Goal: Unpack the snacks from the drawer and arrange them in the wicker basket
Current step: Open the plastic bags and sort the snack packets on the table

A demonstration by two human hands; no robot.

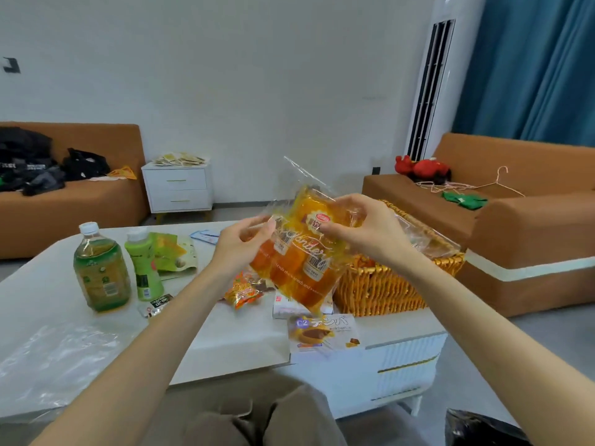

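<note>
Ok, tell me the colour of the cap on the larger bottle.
The cap is white; the head view shows it.

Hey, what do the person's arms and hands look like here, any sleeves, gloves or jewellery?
The left forearm and right forearm are bare as far up as the frame shows, with no sleeves in view. The left hand and right hand are ungloved, and no ring, watch or bracelet shows on either.

bottles (102,268) left of basket (396,284) on table (238,333)
</note>
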